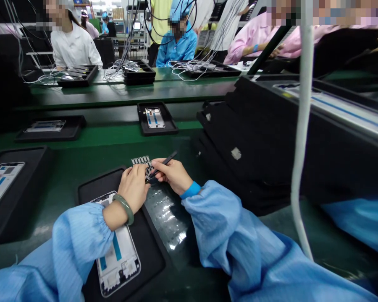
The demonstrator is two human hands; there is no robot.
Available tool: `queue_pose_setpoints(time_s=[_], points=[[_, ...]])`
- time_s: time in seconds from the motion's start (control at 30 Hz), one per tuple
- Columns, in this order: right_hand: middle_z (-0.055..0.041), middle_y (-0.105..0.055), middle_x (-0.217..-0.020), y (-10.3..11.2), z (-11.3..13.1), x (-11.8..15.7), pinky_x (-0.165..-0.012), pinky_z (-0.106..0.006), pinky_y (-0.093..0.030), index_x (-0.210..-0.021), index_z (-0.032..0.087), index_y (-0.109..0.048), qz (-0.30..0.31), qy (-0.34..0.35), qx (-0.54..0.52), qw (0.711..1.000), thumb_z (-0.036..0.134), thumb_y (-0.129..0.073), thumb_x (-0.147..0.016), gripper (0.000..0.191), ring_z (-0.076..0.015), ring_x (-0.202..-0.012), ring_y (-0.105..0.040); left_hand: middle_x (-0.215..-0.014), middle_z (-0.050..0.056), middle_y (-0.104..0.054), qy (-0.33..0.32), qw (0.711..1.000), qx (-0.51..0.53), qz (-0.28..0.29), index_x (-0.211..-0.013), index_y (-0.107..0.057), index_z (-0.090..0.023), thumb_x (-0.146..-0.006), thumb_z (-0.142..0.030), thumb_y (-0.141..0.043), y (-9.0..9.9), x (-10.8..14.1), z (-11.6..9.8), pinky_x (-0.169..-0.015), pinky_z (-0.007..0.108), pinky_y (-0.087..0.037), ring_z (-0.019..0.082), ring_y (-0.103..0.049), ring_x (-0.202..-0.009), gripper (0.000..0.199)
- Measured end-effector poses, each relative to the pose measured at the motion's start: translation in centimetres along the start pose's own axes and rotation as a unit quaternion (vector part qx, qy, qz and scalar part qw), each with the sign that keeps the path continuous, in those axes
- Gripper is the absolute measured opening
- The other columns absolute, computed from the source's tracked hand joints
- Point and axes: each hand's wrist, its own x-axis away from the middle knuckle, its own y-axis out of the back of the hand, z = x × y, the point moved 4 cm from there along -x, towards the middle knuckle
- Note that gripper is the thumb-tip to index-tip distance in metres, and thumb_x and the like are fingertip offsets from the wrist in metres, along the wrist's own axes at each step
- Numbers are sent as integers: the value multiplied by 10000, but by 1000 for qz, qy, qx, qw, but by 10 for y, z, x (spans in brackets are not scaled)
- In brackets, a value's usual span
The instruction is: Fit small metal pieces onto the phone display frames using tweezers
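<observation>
A sticker sheet (140,160) with rows of small dark and silvery pieces lies past the near tray, its clear film (168,218) reaching back toward me. My left hand (132,186), with a green bangle at the wrist, is closed on the sheet's left side; its fingertips partly cover the pieces. Pinched in my right hand (173,174) is a pair of black tweezers (169,158), its tips down at the sheet near my left thumb. Under my left forearm, a silver phone frame (126,251) with blue strips lies in a black tray (151,247).
More black trays with phone frames stand at left (25,201), far left (75,126) and ahead (143,131). Stacked black trays (255,138) rise at right, behind a hanging white cable (300,126). Several people work across the green bench (113,94), among trays and white cables.
</observation>
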Motion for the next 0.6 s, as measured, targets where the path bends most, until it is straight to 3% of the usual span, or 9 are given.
queue_pose_setpoints(time_s=[0.2,0.3,0.4,0.6], points=[[4,-636,-593,7,15,1,-327,-65,-393,-884,112,-616,-17,14,-43,999,180,-602,-788,119,-9,-387,-508,-1281,136,-456,-2,994,105,-24,-1261,-374,-135,-615,-185,-719,7,0,5,-1047,415,-280,258,-387,-1231,734],[-3,-656,-628,0,27,10,-363,-77,-422,-968,127,-602,-6,64,-81,995,218,-639,-763,228,-26,-434,-552,-1228,104,-501,6,984,171,-49,-1167,-484,-167,-690,-322,-669,27,3,7,-1012,384,-334,231,-446,-1177,534],[-3,-660,-633,-18,33,19,-397,-103,-451,-997,139,-591,27,96,-98,990,264,-672,-728,307,-43,-449,-574,-998,63,-615,37,969,237,-67,-969,-591,-175,-808,-406,-510,48,8,10,-861,336,-444,180,-577,-940,293],[0,-666,-675,-57,36,26,-440,-143,-477,-990,154,-596,82,149,-70,983,326,-700,-686,365,-66,-487,-607,-771,26,-623,103,943,302,-99,-746,-593,-161,-802,-386,-489,72,22,21,-707,275,-454,146,-572,-743,254]])
